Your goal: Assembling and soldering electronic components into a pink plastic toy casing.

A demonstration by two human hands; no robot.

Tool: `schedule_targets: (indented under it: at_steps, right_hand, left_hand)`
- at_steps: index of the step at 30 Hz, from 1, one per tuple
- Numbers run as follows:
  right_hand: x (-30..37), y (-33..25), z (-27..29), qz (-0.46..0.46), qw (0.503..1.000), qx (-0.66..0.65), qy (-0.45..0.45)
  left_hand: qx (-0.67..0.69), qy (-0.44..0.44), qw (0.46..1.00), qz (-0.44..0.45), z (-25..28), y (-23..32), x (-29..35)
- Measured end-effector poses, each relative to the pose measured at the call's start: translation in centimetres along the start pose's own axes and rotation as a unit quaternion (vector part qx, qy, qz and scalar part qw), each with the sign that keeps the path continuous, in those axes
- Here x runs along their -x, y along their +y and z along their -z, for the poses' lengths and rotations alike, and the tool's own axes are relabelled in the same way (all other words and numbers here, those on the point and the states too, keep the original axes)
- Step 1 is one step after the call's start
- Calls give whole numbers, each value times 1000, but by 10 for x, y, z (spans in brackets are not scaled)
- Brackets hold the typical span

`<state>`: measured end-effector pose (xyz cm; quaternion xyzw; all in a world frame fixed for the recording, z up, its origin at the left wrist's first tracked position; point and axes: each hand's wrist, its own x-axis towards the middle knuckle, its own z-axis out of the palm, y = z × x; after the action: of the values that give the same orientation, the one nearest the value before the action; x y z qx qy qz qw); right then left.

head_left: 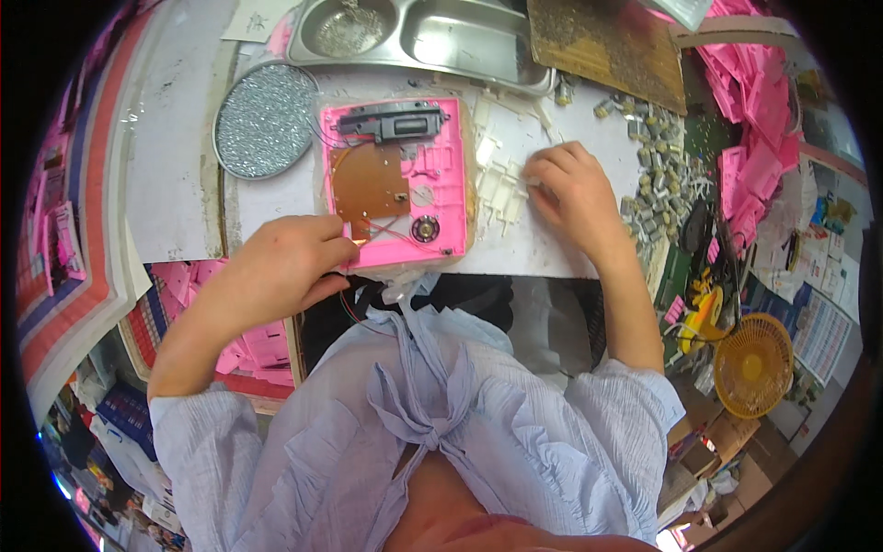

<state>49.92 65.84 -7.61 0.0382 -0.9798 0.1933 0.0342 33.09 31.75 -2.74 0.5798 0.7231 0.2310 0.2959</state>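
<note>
A square pink plastic housing [452, 184] lies before me on a plastic-wrapped pad. It carries a black module [391, 122], a brown board [363, 184], a small round speaker [425, 229] and thin red and dark wires. At its lower left corner, my left hand [292, 262] is closed on the edge, thumb below and fingers above. My right hand [578, 195] is to the right of the housing, its fingers curled down onto the white plastic parts [499, 189]. Its fingertips are partly hidden, but they appear to pinch one of those parts.
A round tray of small metal screws [267, 120] stands left of the housing. Behind is a steel compartment tray [464, 41]; cardboard [607, 46] lies beside it. Many small motors [658, 175] are heaped right. Pink parts [759, 120] pile up farther right, above a yellow basket [752, 363].
</note>
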Motion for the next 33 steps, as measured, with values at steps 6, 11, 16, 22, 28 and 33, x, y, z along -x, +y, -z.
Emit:
schedule_targets:
  at_steps: [6,11,16,22,28,33]
  right_hand:
    - [-1,-5,5,-63,996,-17,58]
    - [25,-13,31,-129,978,-103,125]
    - [48,-20,33,-150,972,-116,138]
    - [46,-31,28,-134,970,-145,140]
    - [48,-26,30,-138,973,-123,136]
    - [40,-9,37,-161,978,-88,103]
  left_hand:
    - [-150,186,969,-67,71,-43,-120]
    - [-246,246,933,86,100,-74,-183]
    - [-330,349,877,21,91,-79,-212]
    - [-383,318,867,12,77,-68,-217]
    - [-362,314,877,28,74,-85,-219]
    - [-405,318,857,24,69,-87,-208]
